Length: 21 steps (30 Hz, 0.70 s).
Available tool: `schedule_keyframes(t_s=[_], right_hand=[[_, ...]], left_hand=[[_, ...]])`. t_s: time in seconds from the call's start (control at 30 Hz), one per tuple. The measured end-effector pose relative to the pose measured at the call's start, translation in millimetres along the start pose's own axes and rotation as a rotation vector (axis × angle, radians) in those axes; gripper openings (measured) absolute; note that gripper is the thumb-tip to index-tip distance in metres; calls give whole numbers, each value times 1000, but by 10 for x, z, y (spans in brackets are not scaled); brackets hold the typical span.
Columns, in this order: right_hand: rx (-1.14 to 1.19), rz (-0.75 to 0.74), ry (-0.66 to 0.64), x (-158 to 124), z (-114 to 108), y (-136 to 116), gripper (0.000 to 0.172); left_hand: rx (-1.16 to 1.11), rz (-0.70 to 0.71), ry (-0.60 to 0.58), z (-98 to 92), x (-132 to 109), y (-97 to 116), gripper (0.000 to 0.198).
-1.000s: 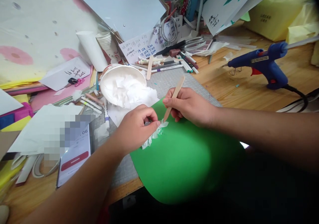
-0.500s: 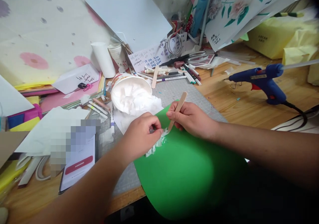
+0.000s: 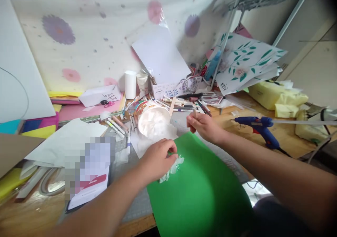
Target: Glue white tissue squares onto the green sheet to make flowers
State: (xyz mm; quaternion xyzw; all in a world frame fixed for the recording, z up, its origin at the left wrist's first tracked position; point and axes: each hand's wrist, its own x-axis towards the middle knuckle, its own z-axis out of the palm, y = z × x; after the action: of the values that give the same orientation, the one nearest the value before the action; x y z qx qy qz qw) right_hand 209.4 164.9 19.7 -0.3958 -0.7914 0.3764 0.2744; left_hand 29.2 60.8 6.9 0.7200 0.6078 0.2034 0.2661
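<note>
In the head view my right hand (image 3: 204, 126) is closed around a wooden craft stick (image 3: 195, 113); only a short end shows above the fingers. It is raised beyond the far edge of a green sheet (image 3: 200, 188). My left hand (image 3: 159, 159) is over the sheet's left part, fingers loosely curled, with a small gap between thumb and index finger. Beside and below that thumb, a crumpled strip of white tissue pieces (image 3: 172, 169) lies on the green sheet, with a shiny wet-looking spot. The undersides of my left fingers are hidden.
A tipped paper tub (image 3: 150, 106) holds torn white tissue (image 3: 155, 123). The blue glue gun (image 3: 256, 123) rests on the right, its cord trailing. At left are a phone (image 3: 91, 180) and white paper (image 3: 65, 138). Markers (image 3: 116, 128), paper cups (image 3: 142, 82) and a grey cutting mat (image 3: 137, 202) are around.
My right hand has lifted the craft stick away from the tissue, up and to the right. My left thumb and finger have parted slightly at the tissue. The head view has tilted upward.
</note>
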Motion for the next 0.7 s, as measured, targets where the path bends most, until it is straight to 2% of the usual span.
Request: schedule_keyframes(t_s=[0.07, 0.17, 0.27, 0.47, 0.63, 0.7], right_hand=[[-121, 45, -51, 114, 80, 27, 26], [-251, 119, -119, 222, 255, 62, 29], [-310, 191, -129, 250, 351, 36, 30], [-264, 290, -119, 176, 240, -85, 32], [-109, 287, -110, -43, 126, -242, 27], [-45, 262, -110, -196, 125, -341, 27]], left_hand=[[-21, 11, 6, -20, -9, -21, 8], [-39, 20, 11, -48, -13, -51, 13], [-58, 21, 19, -59, -3, -82, 13], [-131, 30, 59, -55, 26, -174, 14], [-262, 50, 141, -95, 23, -156, 6], [-339, 75, 163, -114, -2, -87, 20]])
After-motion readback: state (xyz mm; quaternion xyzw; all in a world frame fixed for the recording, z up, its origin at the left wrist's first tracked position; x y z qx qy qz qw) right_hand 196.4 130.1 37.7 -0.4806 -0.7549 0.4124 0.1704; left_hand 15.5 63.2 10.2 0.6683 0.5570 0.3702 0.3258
